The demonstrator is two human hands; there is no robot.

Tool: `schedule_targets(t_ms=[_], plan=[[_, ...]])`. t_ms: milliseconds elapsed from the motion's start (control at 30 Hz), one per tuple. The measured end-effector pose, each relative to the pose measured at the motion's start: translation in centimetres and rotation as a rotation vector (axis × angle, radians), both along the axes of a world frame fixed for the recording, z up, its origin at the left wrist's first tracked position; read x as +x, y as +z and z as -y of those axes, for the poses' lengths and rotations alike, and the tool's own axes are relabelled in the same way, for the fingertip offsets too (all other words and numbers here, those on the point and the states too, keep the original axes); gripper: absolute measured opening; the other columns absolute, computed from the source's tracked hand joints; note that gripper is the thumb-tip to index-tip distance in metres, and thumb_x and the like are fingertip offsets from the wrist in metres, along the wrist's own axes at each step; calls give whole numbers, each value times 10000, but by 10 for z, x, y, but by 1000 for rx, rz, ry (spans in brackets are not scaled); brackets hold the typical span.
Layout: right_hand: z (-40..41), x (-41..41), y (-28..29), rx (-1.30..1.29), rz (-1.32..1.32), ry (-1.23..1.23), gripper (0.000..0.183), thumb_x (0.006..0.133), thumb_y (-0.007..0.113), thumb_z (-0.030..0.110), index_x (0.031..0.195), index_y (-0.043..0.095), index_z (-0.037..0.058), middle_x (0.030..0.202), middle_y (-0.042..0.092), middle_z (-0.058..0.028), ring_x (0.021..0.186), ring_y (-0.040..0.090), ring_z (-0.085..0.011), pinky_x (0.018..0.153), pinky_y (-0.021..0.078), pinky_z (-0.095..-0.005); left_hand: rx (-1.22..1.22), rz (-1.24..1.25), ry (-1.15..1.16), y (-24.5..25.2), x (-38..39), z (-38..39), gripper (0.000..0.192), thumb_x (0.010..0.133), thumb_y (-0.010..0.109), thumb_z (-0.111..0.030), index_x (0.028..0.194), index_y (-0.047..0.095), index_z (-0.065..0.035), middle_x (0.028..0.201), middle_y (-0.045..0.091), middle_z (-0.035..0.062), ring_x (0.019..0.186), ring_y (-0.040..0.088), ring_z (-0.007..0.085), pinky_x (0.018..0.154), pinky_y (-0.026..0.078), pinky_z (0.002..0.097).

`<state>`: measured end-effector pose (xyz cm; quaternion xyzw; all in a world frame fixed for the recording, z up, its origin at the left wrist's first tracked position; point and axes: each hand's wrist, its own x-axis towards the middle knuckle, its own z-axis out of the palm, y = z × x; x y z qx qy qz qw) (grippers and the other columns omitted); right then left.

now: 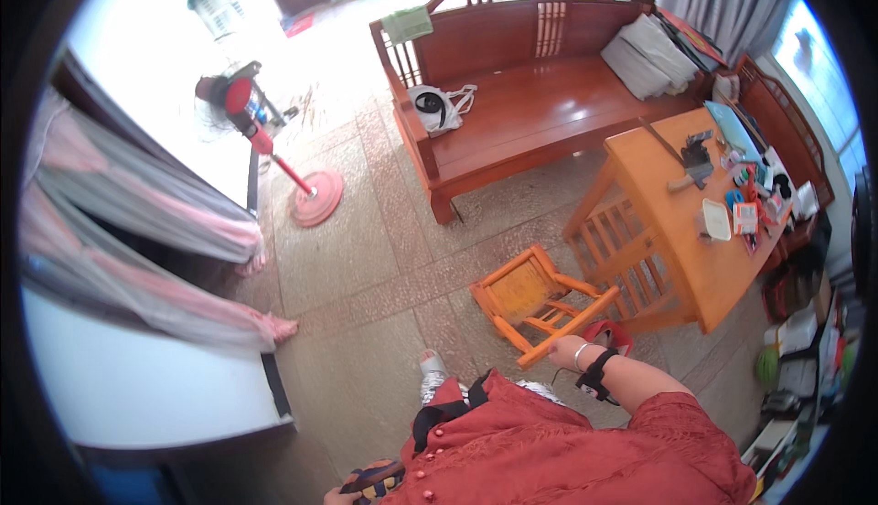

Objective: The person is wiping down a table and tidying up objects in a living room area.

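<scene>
My right hand (568, 352) is closed on the top rail of a small orange wooden chair (523, 289). The chair stands in front of me, just left of the wooden table, and its seat looks worn. A bracelet and a black strap with a small device (595, 380) sit on my right wrist. At the bottom edge, my left hand (341, 497) is partly cut off by the frame. Its fingers hold a patterned cloth item (374, 481) in dark, orange and yellow tones.
The table (658, 210) holds a cleaver (694, 165), a white plastic container (717, 219) and small clutter. Beyond is a wooden bench (507, 93) with a white bag (435, 110). A red standing fan (317, 197) is at left, near curtains (158, 203). Beside the chair lies a red object (609, 335).
</scene>
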<state>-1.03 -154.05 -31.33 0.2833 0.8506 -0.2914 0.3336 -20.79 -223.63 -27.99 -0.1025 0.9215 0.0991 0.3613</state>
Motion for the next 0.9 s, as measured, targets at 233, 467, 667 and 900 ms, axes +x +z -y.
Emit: schedule_targets(t_ms=[233,467,667,900], plan=[[70,-31,-10,-109,279,-154,368,985,627,336,1222,797,111,1244,784,-175,1182,733,-366,1036,556,-461,-61,-52,-382,11,-289,-14,527,690,957,-379,1082,821,-54,973,817,174,918,796,329,859,611,431],[108,-53,-26,-368,378,-580,364,983,616,347,1185,820,125,1233,789,-169,1199,732,-363,1044,553,-471,-8,-192,-776,22,-500,-152,558,701,959,-375,1140,820,-60,999,819,189,932,801,334,863,612,435],[85,-62,-49,-374,408,-837,343,986,658,324,1190,804,90,1079,804,-105,1003,753,-278,905,586,-415,17,-144,-941,95,-566,-379,493,701,929,-406,1048,817,-73,971,787,238,965,772,412,863,598,483],[-37,-160,8,-130,-83,-1109,373,999,694,355,1225,788,74,1190,804,-157,1092,771,-311,966,596,-414,225,-61,-1143,125,-612,-583,452,726,908,-453,963,807,-81,862,778,196,882,776,394,791,597,478]])
